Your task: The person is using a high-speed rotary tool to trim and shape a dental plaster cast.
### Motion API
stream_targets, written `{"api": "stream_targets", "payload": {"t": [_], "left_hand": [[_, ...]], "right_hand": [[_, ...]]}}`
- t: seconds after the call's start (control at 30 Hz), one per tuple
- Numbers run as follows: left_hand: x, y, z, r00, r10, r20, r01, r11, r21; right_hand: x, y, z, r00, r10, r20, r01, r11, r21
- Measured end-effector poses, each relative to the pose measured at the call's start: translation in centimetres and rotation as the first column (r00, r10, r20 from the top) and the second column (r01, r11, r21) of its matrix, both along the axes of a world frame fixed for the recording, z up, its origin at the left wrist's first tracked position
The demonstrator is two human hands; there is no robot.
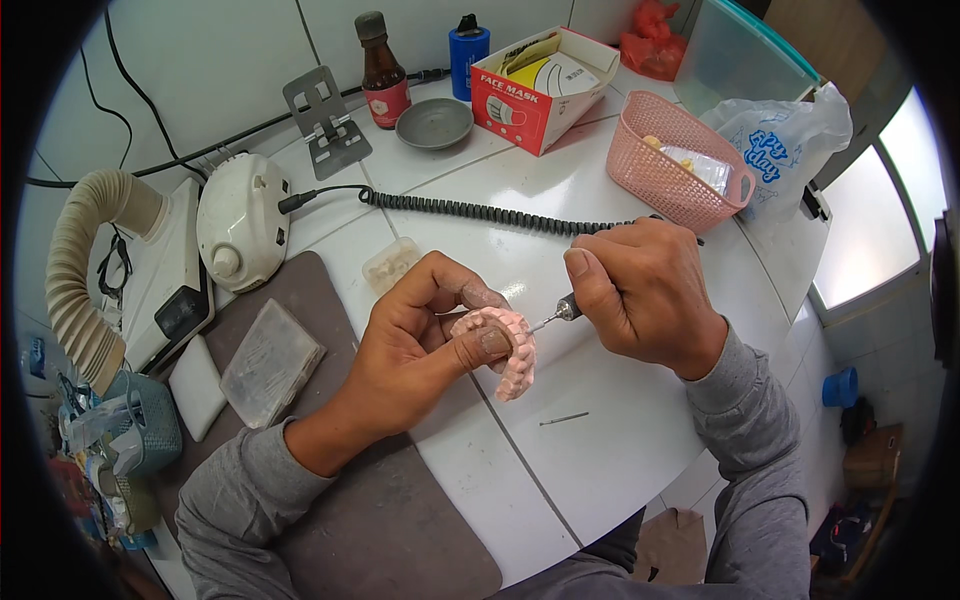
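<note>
My left hand pinches a pink dental arch model between thumb and fingers, over the white tiled table. Wrapped in my right hand is a dark rotary handpiece. Its thin metal bur points left and reaches the inner side of the arch; whether it touches cannot be made out. A black coiled cord runs from the handpiece's rear to a cream control box. Below the hands, a loose thin metal bur lies on the tiles. Behind my left hand sits a small translucent case.
A brown mat carries a clear flat box. Left stands a ribbed suction hose. Along the back are a metal stand, brown bottle, grey dish, blue lighter, red-white mask box and pink basket.
</note>
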State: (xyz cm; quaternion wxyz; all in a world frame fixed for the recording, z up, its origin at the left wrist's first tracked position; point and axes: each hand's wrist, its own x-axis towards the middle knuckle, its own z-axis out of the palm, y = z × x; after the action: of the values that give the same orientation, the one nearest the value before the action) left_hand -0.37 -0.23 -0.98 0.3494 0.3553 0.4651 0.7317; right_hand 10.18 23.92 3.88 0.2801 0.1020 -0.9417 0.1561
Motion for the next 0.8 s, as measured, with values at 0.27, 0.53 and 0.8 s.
{"api": "stream_targets", "payload": {"t": [0.27,0.53,0.8], "left_hand": [[0.05,-0.14,0.53,1.0,-0.024,-0.019,0.023,0.998,-0.054],[0.15,0.01,0.31,1.0,-0.007,0.011,0.007,1.0,-0.013],[0.02,-0.21,0.47,1.0,-0.022,-0.021,0.021,0.999,-0.051]], "right_hand": [[0.0,-0.03,0.03,1.0,-0.001,0.006,0.001,1.0,-0.003],[0.05,-0.01,0.05,1.0,-0.013,0.004,0.013,1.0,0.013],[0.06,0.03,-0.04,1.0,0.0,0.005,0.0,1.0,-0.001]]}}
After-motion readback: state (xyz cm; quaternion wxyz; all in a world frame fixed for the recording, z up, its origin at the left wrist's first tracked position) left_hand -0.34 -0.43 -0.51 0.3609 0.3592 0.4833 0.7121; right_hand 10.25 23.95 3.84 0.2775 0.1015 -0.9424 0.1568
